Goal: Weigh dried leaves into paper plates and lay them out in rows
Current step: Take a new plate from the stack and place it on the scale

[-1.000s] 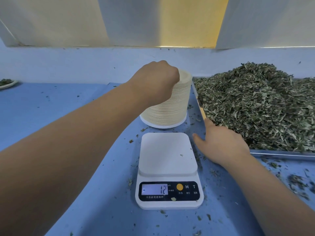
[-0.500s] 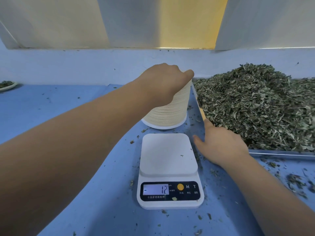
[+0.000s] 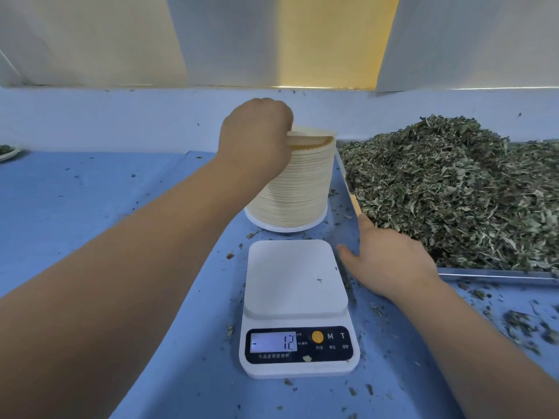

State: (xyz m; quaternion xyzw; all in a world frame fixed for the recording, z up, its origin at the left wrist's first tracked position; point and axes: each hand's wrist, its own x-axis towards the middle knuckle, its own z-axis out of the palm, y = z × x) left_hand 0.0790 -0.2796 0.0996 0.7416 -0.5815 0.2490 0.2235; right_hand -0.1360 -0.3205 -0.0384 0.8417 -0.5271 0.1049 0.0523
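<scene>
Table (image 3: 90,201) stretches blue and open toward 9 o'clock of the scale (image 3: 295,297), flecked with leaf crumbs (image 3: 520,325), and ends at a low wall (image 3: 121,116) at 12. Tray (image 3: 496,275) at 2 o'clock is heaped with dried leaves (image 3: 453,192). Stack of paper plates (image 3: 298,198) stands at 12; the scale reads 12. Left hand (image 3: 257,137) fingers pinch the top plate (image 3: 305,141), tilted up off the stack. Right hand (image 3: 390,261) lies flat, fingers spread, between scale and tray rim. A small plate (image 3: 8,152) of leaves sits at 10 o'clock.
</scene>
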